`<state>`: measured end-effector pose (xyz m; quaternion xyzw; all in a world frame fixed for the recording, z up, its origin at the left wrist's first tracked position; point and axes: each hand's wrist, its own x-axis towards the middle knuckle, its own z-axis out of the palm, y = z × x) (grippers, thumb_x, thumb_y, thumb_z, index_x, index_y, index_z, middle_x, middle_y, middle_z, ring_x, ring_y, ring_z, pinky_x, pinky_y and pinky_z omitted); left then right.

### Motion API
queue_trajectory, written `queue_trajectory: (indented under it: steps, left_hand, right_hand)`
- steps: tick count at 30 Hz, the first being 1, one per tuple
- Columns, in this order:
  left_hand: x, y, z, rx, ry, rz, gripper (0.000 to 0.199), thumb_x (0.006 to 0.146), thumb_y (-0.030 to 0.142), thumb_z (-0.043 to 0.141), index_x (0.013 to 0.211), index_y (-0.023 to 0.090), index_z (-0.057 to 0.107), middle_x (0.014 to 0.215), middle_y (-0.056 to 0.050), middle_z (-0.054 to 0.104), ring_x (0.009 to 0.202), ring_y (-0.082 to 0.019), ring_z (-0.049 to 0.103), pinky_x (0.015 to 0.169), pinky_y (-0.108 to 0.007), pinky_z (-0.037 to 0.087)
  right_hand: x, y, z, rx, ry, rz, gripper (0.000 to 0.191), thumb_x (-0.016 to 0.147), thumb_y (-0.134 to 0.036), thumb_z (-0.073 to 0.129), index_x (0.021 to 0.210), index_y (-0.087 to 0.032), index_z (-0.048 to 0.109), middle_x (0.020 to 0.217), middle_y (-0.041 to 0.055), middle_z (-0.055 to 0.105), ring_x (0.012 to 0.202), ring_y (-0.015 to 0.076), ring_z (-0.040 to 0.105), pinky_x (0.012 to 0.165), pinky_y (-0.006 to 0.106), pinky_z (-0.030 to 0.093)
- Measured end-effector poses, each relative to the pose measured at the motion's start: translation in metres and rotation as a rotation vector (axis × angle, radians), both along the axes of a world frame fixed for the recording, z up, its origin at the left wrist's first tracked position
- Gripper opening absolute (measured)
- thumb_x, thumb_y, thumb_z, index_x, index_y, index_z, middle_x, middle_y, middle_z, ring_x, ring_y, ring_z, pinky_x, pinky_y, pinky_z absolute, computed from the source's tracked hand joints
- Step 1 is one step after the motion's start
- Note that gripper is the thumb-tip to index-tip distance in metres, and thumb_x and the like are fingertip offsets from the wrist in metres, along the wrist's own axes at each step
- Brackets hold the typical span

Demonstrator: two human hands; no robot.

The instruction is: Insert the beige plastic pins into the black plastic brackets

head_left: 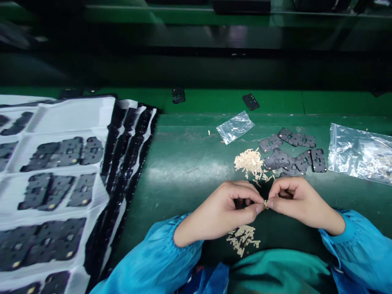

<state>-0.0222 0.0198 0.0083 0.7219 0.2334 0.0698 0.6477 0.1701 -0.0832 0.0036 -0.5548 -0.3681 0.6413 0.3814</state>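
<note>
Pinching a small pale piece (266, 204) between them over the tabletop (190, 183), the left hand (222, 210) and right hand (301, 203) are closed to fingertip grips. Judged risks: slack pressure could drop it among the nearer pile (243, 238); uneven pull could bend it.

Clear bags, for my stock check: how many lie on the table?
2: small bag beyond the far pale pile; larger bag at the right edge. Others may be hidden.
</note>
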Motion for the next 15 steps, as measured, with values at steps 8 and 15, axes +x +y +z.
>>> queue_trajectory:
  steps: [8,15]
  left_hand:
    - [0.001,-0.005,-0.006,0.241,0.016,0.128,0.016,0.091,0.016,0.065,0.085,0.017,0.079,0.078,-0.003,0.074,0.074,-0.016,0.065,0.069,-0.029,0.050]
    - [0.000,-0.006,-0.009,0.421,0.040,0.019,0.017,0.093,0.017,0.062,0.086,0.018,0.076,0.079,-0.003,0.074,0.075,-0.018,0.064,0.073,-0.032,0.050]
  right_hand:
    - [-0.005,-0.009,-0.003,0.456,-0.704,-0.109,0.008,0.087,-0.020,0.070,0.079,-0.020,0.072,0.075,-0.0001,0.067,0.070,0.0152,0.059,0.067,0.031,0.044]
    - [-0.011,-0.011,-0.004,0.552,-0.928,0.048,0.020,0.096,-0.025,0.062,0.083,-0.019,0.076,0.078,0.0022,0.074,0.071,0.0191,0.062,0.068,0.034,0.045]
